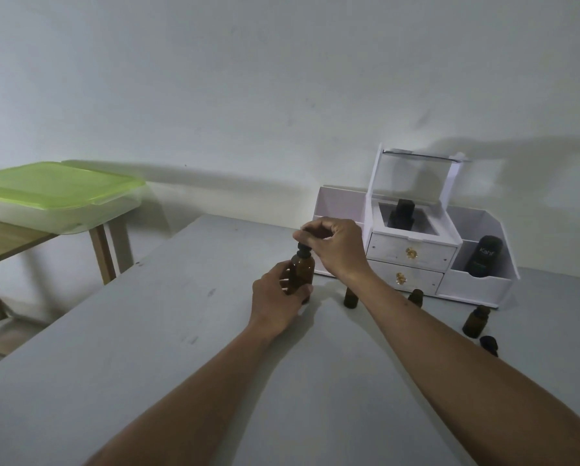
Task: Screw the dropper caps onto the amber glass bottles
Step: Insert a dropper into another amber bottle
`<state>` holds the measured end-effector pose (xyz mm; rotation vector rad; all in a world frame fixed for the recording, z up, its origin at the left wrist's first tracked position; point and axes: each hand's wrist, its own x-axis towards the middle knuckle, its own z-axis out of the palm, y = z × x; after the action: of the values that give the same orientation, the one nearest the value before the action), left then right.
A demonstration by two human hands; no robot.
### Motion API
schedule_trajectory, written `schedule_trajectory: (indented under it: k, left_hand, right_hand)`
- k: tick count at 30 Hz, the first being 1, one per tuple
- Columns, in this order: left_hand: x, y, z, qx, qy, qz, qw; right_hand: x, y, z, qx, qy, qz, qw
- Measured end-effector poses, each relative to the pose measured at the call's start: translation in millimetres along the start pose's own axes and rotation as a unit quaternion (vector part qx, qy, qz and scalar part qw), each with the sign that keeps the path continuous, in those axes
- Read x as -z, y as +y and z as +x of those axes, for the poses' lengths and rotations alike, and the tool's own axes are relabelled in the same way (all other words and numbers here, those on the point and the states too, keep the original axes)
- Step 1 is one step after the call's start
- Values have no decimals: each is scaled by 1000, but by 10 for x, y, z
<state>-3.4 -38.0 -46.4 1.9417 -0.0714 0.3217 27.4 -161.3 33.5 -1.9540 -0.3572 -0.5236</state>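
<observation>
An amber glass bottle stands upright on the grey table, and my left hand grips its body from the near side. My right hand pinches the black dropper cap sitting on the bottle's neck. Three smaller amber bottles stand to the right: one just past my right wrist, one partly hidden behind my forearm, one further right. A loose black cap lies near that last bottle.
A white organiser with two drawers and a raised mirror stands at the back right, holding a dark bottle and a black tube. A green-lidded plastic box rests on a wooden side table at the left.
</observation>
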Motion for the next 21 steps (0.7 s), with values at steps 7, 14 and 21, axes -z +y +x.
schedule_trajectory:
  k: [7,14,21]
  left_hand:
    - [-14,50,-82,8,50,-14,999]
    - [-55,218,-326,-46,133,-58,988]
    - [-574,500,-576,-44,-29,-46,998]
  right_hand:
    - [301,-361,138,43,72,40,996]
    - [782,-629,221,47,111,81,989]
    - [1287,-506,29,45,129,65,988]
